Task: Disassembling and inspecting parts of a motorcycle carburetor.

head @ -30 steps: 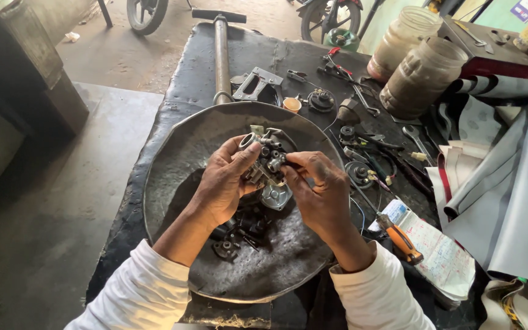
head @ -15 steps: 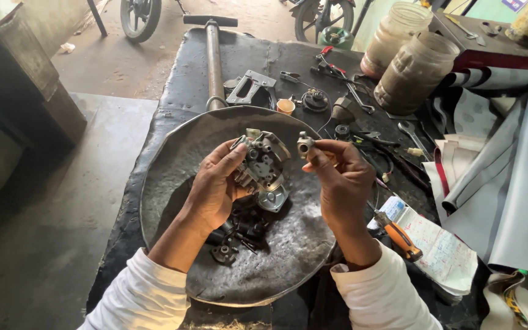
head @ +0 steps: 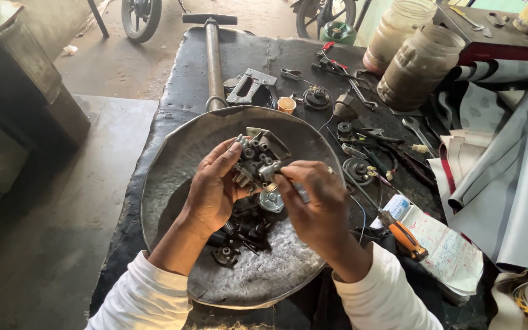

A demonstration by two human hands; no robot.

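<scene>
A grey metal carburetor body is gripped in the left hand above the round metal pan. A small fitting is pinched against it by the right hand. Dark loose parts are seen lying in the pan beneath.

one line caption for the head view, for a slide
Left hand holds a small metal carburettor-like part over a round pan; right hand works on it.

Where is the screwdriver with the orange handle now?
The orange-handled screwdriver lies on the dark bench, right of the round metal pan, just beyond the right hand and beside the printed paper.
</scene>
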